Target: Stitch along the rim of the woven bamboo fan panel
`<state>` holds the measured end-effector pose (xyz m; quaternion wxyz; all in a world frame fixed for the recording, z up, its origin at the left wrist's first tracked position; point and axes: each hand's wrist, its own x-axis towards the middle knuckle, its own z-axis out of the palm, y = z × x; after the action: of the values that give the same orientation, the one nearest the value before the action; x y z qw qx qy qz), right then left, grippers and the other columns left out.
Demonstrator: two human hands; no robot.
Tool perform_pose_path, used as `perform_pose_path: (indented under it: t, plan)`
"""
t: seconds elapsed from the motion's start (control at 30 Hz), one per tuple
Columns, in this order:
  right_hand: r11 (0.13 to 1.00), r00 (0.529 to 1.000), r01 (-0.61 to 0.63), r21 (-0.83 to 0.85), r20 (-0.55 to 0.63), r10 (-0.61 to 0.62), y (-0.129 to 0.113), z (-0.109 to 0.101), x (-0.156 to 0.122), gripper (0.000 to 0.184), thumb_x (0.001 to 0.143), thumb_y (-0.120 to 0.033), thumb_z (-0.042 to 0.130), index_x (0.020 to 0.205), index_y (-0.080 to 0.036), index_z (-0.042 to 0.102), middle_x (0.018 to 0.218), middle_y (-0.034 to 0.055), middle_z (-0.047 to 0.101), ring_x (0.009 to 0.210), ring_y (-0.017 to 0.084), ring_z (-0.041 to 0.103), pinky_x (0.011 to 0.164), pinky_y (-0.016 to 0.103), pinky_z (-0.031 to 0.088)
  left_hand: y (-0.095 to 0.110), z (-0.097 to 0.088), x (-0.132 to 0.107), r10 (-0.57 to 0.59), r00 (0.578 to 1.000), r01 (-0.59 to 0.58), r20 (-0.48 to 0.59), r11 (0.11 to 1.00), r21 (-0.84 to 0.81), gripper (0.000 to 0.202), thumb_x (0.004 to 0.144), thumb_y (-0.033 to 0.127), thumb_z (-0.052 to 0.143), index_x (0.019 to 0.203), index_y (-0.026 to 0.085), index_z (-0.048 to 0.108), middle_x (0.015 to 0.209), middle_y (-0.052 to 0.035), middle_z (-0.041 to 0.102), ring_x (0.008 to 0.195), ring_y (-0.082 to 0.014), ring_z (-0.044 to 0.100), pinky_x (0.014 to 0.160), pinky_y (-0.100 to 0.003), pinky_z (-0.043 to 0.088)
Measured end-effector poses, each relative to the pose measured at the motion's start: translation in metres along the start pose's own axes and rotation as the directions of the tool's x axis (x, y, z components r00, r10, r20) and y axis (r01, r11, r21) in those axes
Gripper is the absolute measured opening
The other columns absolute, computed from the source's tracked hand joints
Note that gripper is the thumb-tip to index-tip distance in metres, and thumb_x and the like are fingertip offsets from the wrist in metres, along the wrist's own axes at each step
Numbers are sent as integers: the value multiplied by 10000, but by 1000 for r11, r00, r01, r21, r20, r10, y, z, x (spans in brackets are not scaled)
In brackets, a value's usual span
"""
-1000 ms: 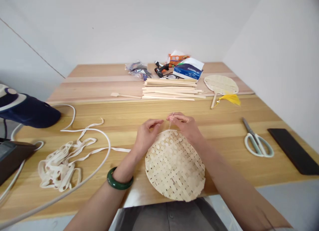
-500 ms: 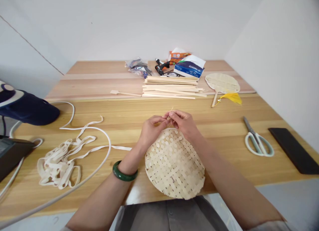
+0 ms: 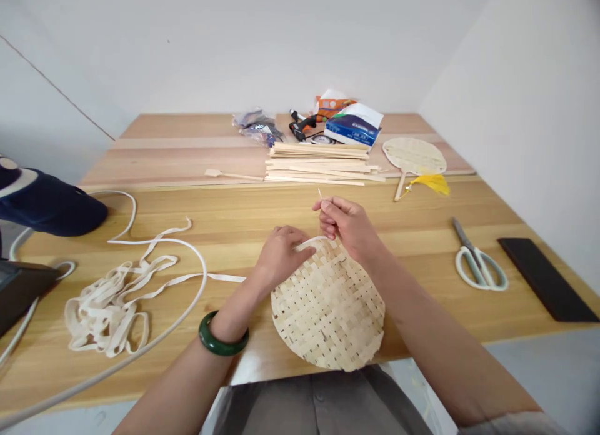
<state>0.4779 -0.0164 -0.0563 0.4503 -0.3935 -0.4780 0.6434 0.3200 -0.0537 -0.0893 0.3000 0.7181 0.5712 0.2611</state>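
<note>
A round woven bamboo fan face lies at the table's near edge, partly over it. My left hand, with a green bangle on the wrist, grips the fan face's upper left rim where a white tape edging curves along it. Just above the top rim, my right hand pinches a thin needle-like sliver that points upward.
A tangle of white tape lies to the left, with a dark blue iron beyond it. Scissors and a black slab lie to the right. Bamboo strips, a finished fan with yellow tassel, packets and a glue gun sit at the back.
My right hand has lifted up and away from the rim with the sliver. My left hand has dropped from a pinch beside it onto the fan face's rim.
</note>
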Motion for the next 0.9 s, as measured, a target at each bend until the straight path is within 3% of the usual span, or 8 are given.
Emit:
perform_pose_path:
  t: [0.1, 0.23, 0.33, 0.5, 0.6, 0.7, 0.9]
  plan:
    - [999, 999, 12, 44, 29, -13, -17, -1, -4, 134, 849, -277, 606, 821, -145, 609, 552, -72, 335, 463, 50, 356, 449, 208, 271, 8, -12, -1, -64, 986, 95, 152, 974, -206, 253, 824, 349, 608, 977, 193, 736, 931, -27, 741, 842, -222, 651, 755, -309, 484]
    - [993, 994, -25, 113, 110, 13, -39, 1, -8, 130, 847, -272, 612, 829, -144, 612, 565, -76, 314, 457, 43, 351, 447, 197, 260, 17, -22, -4, -25, 975, 112, 221, 914, -390, 391, 818, 380, 632, 1170, 219, 685, 1106, -15, 722, 970, -229, 647, 793, -267, 475]
    - [987, 983, -61, 146, 181, 34, -49, 5, -8, 136, 844, -277, 617, 831, -142, 613, 573, -77, 300, 463, 40, 342, 447, 189, 260, 22, -24, -4, -10, 974, 122, 226, 865, -486, 401, 845, 415, 605, 1183, 214, 682, 1095, -20, 721, 961, -217, 638, 770, -249, 470]
    - [989, 964, -83, 125, 262, 47, -60, 7, -7, 168, 835, -314, 633, 842, -147, 613, 579, -75, 312, 467, 40, 347, 440, 183, 261, 30, -28, -6, -71, 973, 184, 222, 817, -547, 312, 833, 412, 629, 1010, 179, 737, 873, -7, 727, 699, -133, 597, 608, -203, 432]
    - [997, 977, -46, 60, 212, 32, -66, -3, -2, 192, 811, -330, 656, 839, -144, 618, 568, -75, 328, 460, 39, 344, 437, 186, 252, 30, -30, -11, -93, 953, 249, 287, 780, -575, 307, 811, 440, 649, 908, 163, 740, 743, 0, 693, 597, -109, 552, 530, -193, 398]
    - [998, 994, -47, 33, 100, 43, -63, -21, 8, 219, 762, -330, 687, 836, -134, 623, 549, -82, 319, 453, 35, 312, 431, 186, 224, 30, -33, -16, -94, 944, 279, 316, 738, -614, 315, 787, 456, 674, 883, 163, 737, 747, -13, 696, 603, -119, 575, 534, -198, 419]
    - [989, 970, -137, -61, -209, 121, -20, -66, 18, 226, 679, -314, 698, 767, -135, 593, 498, -92, 307, 437, 45, 279, 420, 198, 208, 31, -39, -20, -93, 936, 308, 340, 683, -662, 276, 772, 431, 708, 851, 169, 739, 732, -10, 702, 596, -110, 592, 539, -193, 438]
